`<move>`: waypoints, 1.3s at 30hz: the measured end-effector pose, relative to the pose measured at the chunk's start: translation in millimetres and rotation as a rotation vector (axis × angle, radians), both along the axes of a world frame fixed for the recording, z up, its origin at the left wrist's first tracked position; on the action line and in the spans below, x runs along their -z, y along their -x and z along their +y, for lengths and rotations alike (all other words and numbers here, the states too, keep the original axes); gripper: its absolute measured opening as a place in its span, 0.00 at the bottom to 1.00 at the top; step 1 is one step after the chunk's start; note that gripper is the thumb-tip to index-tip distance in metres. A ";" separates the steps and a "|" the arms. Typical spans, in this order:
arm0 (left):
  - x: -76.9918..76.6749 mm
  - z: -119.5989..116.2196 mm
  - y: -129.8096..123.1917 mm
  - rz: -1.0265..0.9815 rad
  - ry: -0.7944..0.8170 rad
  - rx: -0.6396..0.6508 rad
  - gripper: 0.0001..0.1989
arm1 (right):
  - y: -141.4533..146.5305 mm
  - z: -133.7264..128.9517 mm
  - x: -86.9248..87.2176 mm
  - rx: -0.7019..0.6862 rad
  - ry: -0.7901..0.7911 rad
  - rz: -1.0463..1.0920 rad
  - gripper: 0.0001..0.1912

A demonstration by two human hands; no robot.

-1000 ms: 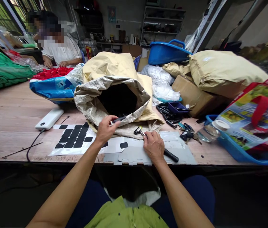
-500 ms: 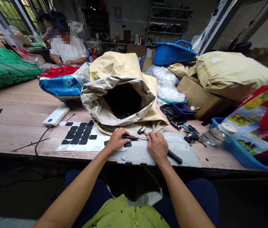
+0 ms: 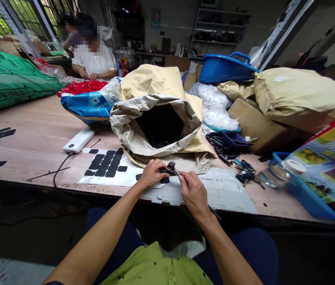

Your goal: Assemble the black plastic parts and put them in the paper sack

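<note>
My right hand (image 3: 193, 192) is closed around a small hammer (image 3: 171, 165) by its metal shaft. Its dark round head is raised at the fingertips of my left hand, and the black grip trails behind my wrist. Pinched in my left hand (image 3: 152, 173) is a slim black pen-like piece (image 3: 164, 171), partly hidden by the hammer head. Both hands are over a grey board (image 3: 226, 190) at the table's front edge. Left of them, a white sheet (image 3: 96, 180) carries rows of black rounded-square pads (image 3: 108, 162). A few loose pads lie by my left hand.
A large open sack (image 3: 120, 122) with a dark inside stands just beyond my hands. To its left are a white power bank (image 3: 78, 140) and a blue bag (image 3: 84, 106) of red pieces. Keys (image 3: 246, 172), a jar (image 3: 274, 176) and a blue basin (image 3: 309, 198) sit right. A person (image 3: 96, 59) sits beyond.
The hammer has swung left, its head now over the black piece at my left fingers. My right hand has tilted with it. The whole view has shifted slightly.
</note>
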State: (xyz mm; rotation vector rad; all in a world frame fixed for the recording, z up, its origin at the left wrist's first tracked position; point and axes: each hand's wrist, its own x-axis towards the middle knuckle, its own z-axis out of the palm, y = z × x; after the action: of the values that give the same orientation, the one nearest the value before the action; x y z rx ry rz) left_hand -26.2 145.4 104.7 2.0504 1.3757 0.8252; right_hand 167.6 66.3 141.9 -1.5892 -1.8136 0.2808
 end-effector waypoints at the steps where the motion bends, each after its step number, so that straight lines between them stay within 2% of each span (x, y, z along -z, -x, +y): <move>1: 0.1 0.2 0.1 -0.002 -0.002 0.002 0.11 | 2.1 -0.3 -1.5 -0.001 -0.020 0.004 0.15; 5: -0.8 0.4 -0.1 0.002 -0.005 0.017 0.09 | 8.1 -2.7 -2.1 -0.002 -0.098 -0.007 0.18; 10: -1.8 -0.3 -0.9 0.027 -0.012 0.007 0.06 | 7.8 -5.4 3.4 -0.008 -0.031 -0.106 0.16; 14: -1.2 -0.6 -1.8 0.004 -0.012 -0.006 0.09 | 1.2 -6.0 2.5 0.053 -0.080 -0.074 0.17; 20: -1.0 -0.8 -1.6 0.005 -0.006 -0.006 0.09 | -5.1 -8.0 5.9 0.034 -0.011 -0.090 0.17; 25: -3.1 -3.8 -1.2 0.002 -0.040 0.001 0.09 | -23.2 15.1 6.4 0.149 -0.055 -0.117 0.15; 30: -7.4 -6.2 -1.3 0.006 -0.037 -0.004 0.11 | -46.3 43.8 20.5 0.243 -0.021 -0.275 0.13; 34: -9.5 -7.5 -1.9 0.029 -0.033 -0.006 0.12 | -48.3 45.7 31.9 0.295 -0.023 -0.333 0.13; 39: -7.2 -7.0 -2.9 0.071 -0.043 -0.003 0.13 | -44.6 41.9 33.6 0.312 -0.021 -0.380 0.13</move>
State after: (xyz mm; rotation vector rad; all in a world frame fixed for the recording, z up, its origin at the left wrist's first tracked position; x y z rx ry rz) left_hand -23.3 138.4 111.9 2.1299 1.4105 0.7962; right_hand 212.2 108.2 108.2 -1.9796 -1.7905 -0.1970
